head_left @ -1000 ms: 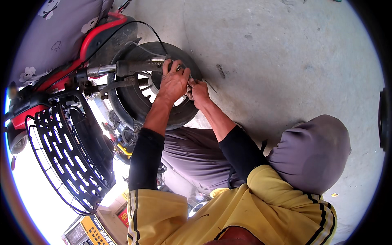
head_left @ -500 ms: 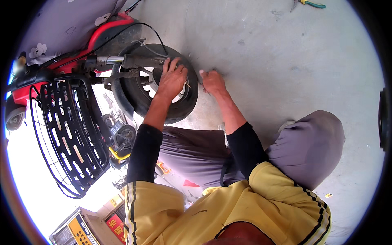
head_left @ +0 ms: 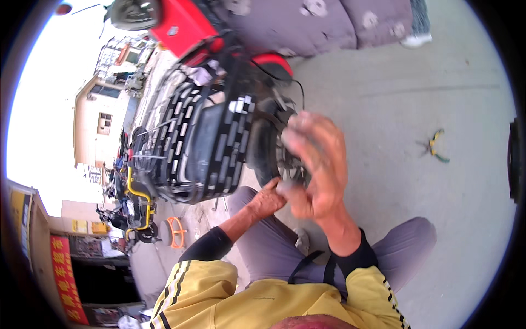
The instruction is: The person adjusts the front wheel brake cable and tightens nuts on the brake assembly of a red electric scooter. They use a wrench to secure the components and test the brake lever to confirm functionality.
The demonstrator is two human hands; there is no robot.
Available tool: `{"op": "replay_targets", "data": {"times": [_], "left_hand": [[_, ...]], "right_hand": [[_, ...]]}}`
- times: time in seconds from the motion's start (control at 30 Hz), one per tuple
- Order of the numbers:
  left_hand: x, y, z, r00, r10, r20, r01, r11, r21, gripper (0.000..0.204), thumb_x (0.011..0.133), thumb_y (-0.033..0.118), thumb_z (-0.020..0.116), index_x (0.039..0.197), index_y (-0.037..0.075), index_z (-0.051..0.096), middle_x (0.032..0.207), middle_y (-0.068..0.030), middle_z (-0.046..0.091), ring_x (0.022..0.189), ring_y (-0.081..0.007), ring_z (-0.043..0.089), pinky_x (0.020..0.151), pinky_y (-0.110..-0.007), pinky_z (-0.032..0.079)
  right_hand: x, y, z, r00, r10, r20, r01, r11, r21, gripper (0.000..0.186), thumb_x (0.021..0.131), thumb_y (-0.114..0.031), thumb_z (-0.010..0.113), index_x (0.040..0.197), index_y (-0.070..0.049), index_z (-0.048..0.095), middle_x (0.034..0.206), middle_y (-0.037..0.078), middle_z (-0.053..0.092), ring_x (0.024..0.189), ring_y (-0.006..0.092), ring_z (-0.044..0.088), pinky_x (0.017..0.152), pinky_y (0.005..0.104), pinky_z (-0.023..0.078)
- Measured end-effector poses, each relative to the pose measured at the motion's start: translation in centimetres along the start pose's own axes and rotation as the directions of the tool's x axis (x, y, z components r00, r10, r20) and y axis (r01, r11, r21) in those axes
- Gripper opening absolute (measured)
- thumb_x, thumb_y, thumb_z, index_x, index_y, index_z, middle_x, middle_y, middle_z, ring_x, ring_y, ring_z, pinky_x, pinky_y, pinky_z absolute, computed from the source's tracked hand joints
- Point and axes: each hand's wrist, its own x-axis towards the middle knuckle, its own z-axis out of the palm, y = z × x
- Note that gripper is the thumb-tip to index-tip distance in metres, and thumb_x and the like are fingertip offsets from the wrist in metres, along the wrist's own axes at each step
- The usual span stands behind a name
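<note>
The front wheel of a red scooter (head_left: 186, 27) stands before me, its black tyre (head_left: 264, 156) partly hidden by the basket and my right hand. At the tyre's near edge, my left hand (head_left: 263, 203) is closed on the rubber, with some fingertips hidden. My right hand (head_left: 320, 170) is raised in front of the wheel, blurred, its fingers curved and thumb apart. Nothing shows in it. Beyond its fingers, a thin black cable (head_left: 300, 90) loops down. The black slotted basket (head_left: 219, 148) is left of the wheel.
Pliers with yellow and green handles (head_left: 435, 147) lie open on the concrete floor to the right. A grey flowered cover (head_left: 329, 27) drapes the scooter, near someone's shoe (head_left: 417, 40). At left are an orange stool (head_left: 176, 232) and a yellow-framed vehicle (head_left: 141, 192).
The view has swung left, so the scooter and pliers sit elsewhere in the picture. My left hand has gone from the wheel's face to the tyre's near edge; my right hand has risen and opened.
</note>
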Motion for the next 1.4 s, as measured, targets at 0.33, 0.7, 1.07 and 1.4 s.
{"op": "replay_targets", "data": {"times": [0.33,0.7,1.07,1.4], "left_hand": [[-9.9,0.5,-5.1,0.911,-0.28,-0.304,0.18,0.931,-0.318,0.027,0.085,0.014,0.075,0.109,0.007,0.065,0.103,-0.0094,0.069,0.085,-0.0208,0.068,0.072,-0.034,0.055],[-10.3,-19.9,-34.4,0.123,-0.485,-0.866,-0.402,0.774,-0.49,0.061,0.1,0.039,0.067,0.137,-0.006,0.048,0.13,-0.0237,0.064,0.116,-0.0275,0.065,0.094,-0.036,0.053],[9.1,-38.2,-57.3,0.311,-0.705,-0.638,-0.912,-0.031,-0.41,0.157,0.063,0.076,0.084,0.163,0.003,-0.013,0.17,-0.0222,0.012,0.159,-0.0365,0.012,0.129,-0.049,0.015],[14.6,-47.4,-61.5,0.145,-0.793,-0.592,-0.987,-0.077,-0.138,0.08,0.077,0.046,0.091,0.128,0.0,0.049,0.115,-0.0173,0.064,0.101,-0.0374,0.067,0.086,-0.061,0.06]], "right_hand": [[3.2,-6.4,5.3,0.855,-0.162,0.492,0.265,0.953,-0.146,0.066,0.09,-0.066,0.062,0.132,-0.015,0.064,0.118,0.006,0.059,0.108,0.0263,0.059,0.094,0.0506,0.039],[3.7,-3.4,1.8,0.985,0.059,0.16,-0.028,0.981,-0.194,0.065,0.089,-0.065,0.064,0.113,-0.005,0.054,0.108,0.015,0.048,0.106,0.0292,0.048,0.097,0.046,0.039],[2.8,-3.4,1.5,0.994,0.042,0.101,-0.008,0.95,-0.311,0.056,0.098,-0.061,0.049,0.117,-0.008,0.052,0.11,0.011,0.048,0.106,0.023,0.045,0.081,0.0314,0.036],[2.6,-3.9,2.0,0.993,-0.012,0.114,0.048,0.947,-0.318,0.051,0.1,-0.055,0.05,0.114,-0.006,0.051,0.104,0.014,0.049,0.105,0.0268,0.047,0.09,0.0397,0.04]]}}
